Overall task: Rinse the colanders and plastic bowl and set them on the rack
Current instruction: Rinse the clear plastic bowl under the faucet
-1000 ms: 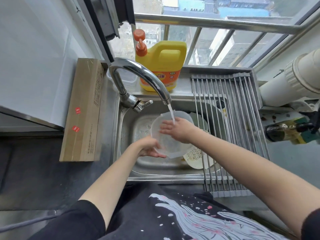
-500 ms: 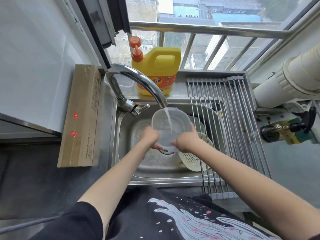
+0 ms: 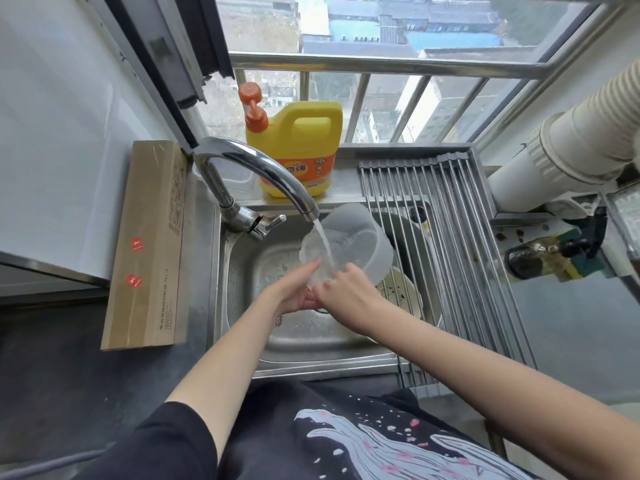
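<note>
A translucent plastic bowl (image 3: pixel 360 240) is tilted on its side under the running tap (image 3: pixel 263 174), its opening facing me, and water streams into it. My left hand (image 3: pixel 294 289) holds the bowl's near rim from the left with its fingers stretched up along the edge. My right hand (image 3: pixel 346 292) grips the near rim from the right. A cream colander (image 3: pixel 398 289) lies in the sink (image 3: pixel 249 271) below and to the right of the bowl, partly under the roll-up rack (image 3: pixel 450 237).
A yellow detergent jug (image 3: pixel 298 147) stands on the ledge behind the sink. A long cardboard box (image 3: pixel 149 244) lies left of the sink. To the right of the rack are a white pipe (image 3: pixel 554 157) and an oil bottle (image 3: pixel 540 259).
The bowl has been tipped up from lying low in the sink so its opening faces the water stream. Both hands have moved to its near rim.
</note>
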